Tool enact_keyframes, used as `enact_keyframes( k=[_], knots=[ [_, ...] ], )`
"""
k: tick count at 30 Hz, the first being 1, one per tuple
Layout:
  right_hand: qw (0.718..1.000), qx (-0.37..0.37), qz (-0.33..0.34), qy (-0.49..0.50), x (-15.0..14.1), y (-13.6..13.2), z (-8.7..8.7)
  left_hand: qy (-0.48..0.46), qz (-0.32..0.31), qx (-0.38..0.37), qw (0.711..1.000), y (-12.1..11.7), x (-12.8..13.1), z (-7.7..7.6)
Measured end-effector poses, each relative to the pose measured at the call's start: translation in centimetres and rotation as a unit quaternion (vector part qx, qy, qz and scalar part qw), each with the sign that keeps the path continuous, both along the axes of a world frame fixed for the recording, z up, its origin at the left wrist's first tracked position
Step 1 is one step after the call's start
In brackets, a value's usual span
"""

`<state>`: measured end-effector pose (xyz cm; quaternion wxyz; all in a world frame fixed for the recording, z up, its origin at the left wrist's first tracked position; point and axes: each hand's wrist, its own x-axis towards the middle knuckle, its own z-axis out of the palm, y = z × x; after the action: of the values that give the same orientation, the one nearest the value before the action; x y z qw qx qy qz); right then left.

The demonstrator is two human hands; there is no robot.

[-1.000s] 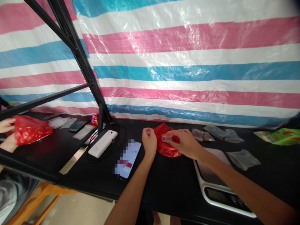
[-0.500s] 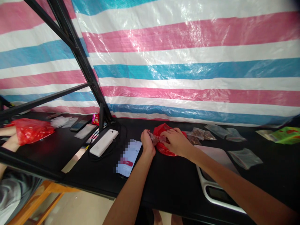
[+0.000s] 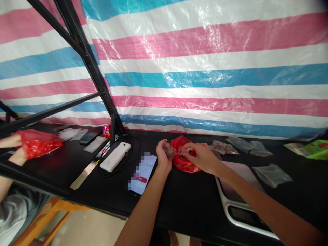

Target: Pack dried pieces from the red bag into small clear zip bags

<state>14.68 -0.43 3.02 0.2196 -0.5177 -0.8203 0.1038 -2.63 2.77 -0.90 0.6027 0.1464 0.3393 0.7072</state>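
Note:
My left hand [image 3: 163, 157] is closed around a small clear bag [image 3: 169, 149] with brown pieces in it. My right hand [image 3: 202, 157] pinches the other end of that small bag, just above a crumpled red plastic bag [image 3: 183, 162] lying on the black table [image 3: 184, 201]. Both hands rest close together at the middle of the table.
A phone [image 3: 142, 173] and a white power bank [image 3: 115, 156] lie left of my hands. A white scale [image 3: 243, 201] sits at the right. Several small clear bags [image 3: 271, 174] and a green packet [image 3: 314, 149] lie further right. Another person's hands hold a red bag [image 3: 36, 142] at far left.
My right hand reached into the red bag and drew back a little; the small clear bag now shows brown pieces between my two hands.

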Motion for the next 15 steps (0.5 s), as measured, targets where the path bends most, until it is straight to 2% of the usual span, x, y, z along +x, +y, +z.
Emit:
enact_keyframes(
  k=[3,5,7,9,12,15],
  knots=[
    [0.996,0.028,-0.025,0.077,1.5,-0.2,0.8,0.085,-0.004,0.033,0.996,-0.8,0.7,0.2],
    [0.989,0.060,-0.029,0.133,2.4,-0.4,1.4,0.185,-0.021,0.076,0.980,-1.6,1.2,0.3],
    [0.984,0.105,-0.020,0.140,2.9,-0.8,2.1,0.360,-0.049,0.148,0.920,-2.5,1.6,0.4],
    [0.985,0.142,0.005,0.097,3.0,-1.3,2.7,0.458,-0.067,0.194,0.865,-3.3,2.0,0.5],
    [0.985,0.158,0.062,0.016,2.8,-2.2,3.5,0.493,-0.066,0.219,0.839,-3.9,2.3,0.6],
    [0.981,0.175,0.087,-0.013,2.3,-2.8,3.9,0.479,-0.066,0.232,0.844,-4.0,2.5,0.7]
  ],
)
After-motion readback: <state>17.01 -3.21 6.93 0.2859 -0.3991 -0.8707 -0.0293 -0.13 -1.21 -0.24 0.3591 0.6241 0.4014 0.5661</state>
